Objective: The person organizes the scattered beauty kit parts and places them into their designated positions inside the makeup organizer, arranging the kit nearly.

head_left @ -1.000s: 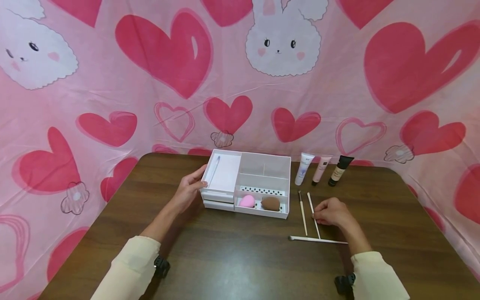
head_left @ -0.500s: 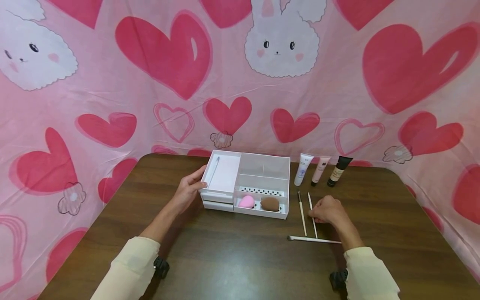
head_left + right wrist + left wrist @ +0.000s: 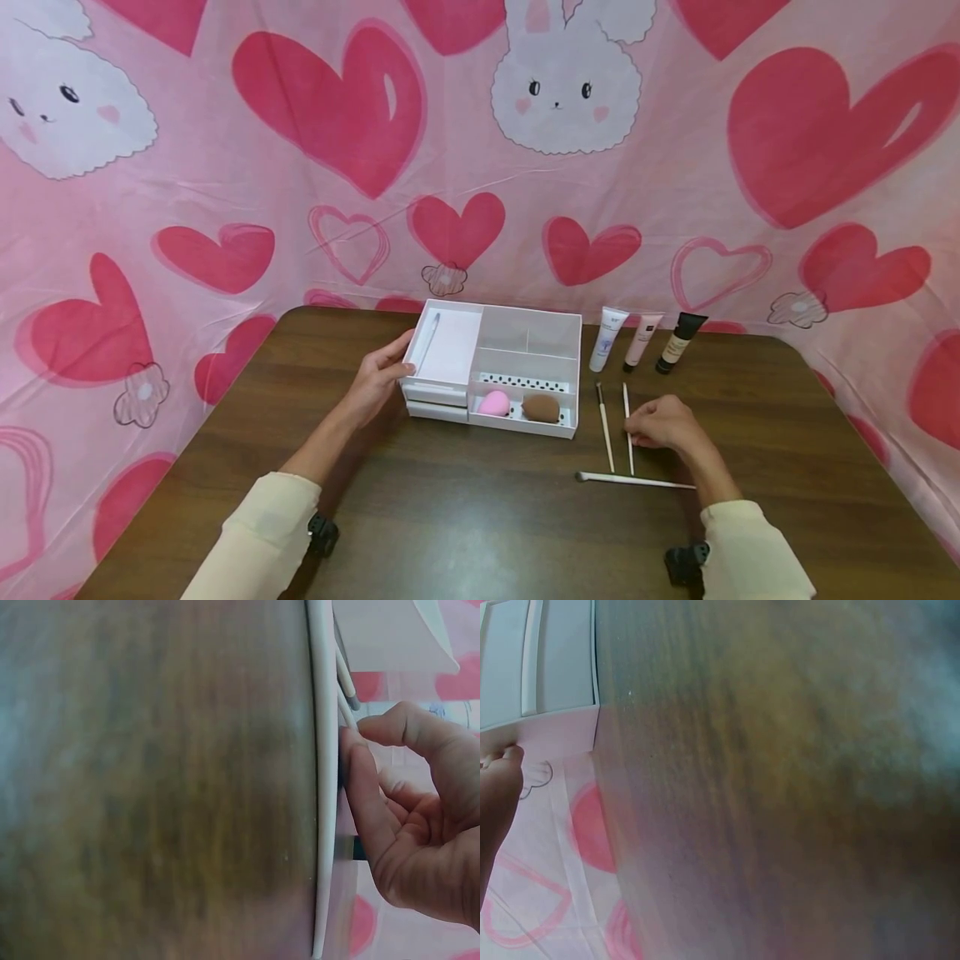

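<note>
In the head view my left hand [image 3: 375, 371] holds the left side of a white makeup organizer [image 3: 525, 329], thumb at its top edge and fingers along the outer wall. My right hand [image 3: 663, 423] pinches a slim white makeup brush [image 3: 627, 408] between thumb and forefinger, low over the table; the right wrist view shows this pinch close up on the thin brush handle [image 3: 346, 709]. To its left lies another brush [image 3: 605, 429] with a dark tip. A longer white brush [image 3: 630, 479] lies crosswise in front, its right end reaching the right wrist.
A pink sponge [image 3: 494, 403] and a brown sponge [image 3: 541, 407] sit in the organizer's front compartment. A white pen-like stick [image 3: 428, 342] lies on its left top. Behind the brushes stand a white tube [image 3: 608, 337], a pink tube [image 3: 642, 342] and a black-capped tube [image 3: 681, 342].
The pinched brush has swung from a slant to nearly straight front to back, beside the dark-tipped brush. My right hand shifted slightly left, then back right. The left hand stays put.
</note>
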A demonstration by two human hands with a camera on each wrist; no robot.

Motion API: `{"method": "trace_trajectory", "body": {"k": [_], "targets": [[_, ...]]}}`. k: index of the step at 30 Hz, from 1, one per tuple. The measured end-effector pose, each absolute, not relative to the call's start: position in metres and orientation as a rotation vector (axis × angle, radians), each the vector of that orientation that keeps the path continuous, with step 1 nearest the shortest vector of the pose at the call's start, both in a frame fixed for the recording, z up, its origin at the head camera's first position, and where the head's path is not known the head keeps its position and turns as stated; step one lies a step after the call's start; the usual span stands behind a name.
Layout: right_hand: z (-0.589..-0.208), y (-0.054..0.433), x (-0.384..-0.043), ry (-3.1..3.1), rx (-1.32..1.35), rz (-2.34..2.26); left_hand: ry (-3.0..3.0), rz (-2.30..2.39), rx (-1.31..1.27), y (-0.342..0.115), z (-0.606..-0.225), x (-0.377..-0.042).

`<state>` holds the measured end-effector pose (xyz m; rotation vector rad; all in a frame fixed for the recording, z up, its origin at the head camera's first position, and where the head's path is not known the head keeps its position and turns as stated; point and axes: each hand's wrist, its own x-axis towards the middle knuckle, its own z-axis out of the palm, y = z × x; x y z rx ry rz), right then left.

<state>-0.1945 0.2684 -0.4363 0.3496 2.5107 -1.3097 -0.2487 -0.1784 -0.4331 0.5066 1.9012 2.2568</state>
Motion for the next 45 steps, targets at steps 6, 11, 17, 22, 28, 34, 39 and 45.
{"method": "trace_trajectory", "body": {"k": [6,11,17,22,28,34,39,45], "targets": [[-0.437,0.272,-0.195,2.477,0.345,-1.355,1.901,2.252,0.520,-0.178,-0.432,-0.249],[-0.436,0.274,-0.195,2.452,0.332,-1.382,1.900,2.253,0.512,-0.177,-0.430,-0.249],[-0.436,0.276,-0.193,2.407,0.294,-1.452,1.900,2.251,0.511,-0.177,-0.429,-0.249],[-0.437,0.278,-0.192,2.363,0.252,-1.508,1.905,2.252,0.502,-0.176,-0.429,-0.249],[-0.437,0.280,-0.191,2.312,0.211,-1.566,1.900,2.254,0.518,-0.175,-0.429,-0.250],[-0.431,0.279,-0.192,2.293,0.127,-1.602,1.897,2.263,0.521,-0.176,-0.430,-0.250],[-0.424,0.274,-0.192,2.281,0.063,-1.618,1.901,2.265,0.510,-0.177,-0.431,-0.249],[-0.412,0.264,-0.191,2.288,0.007,-1.651,1.901,2.261,0.511,-0.178,-0.433,-0.248]]}}
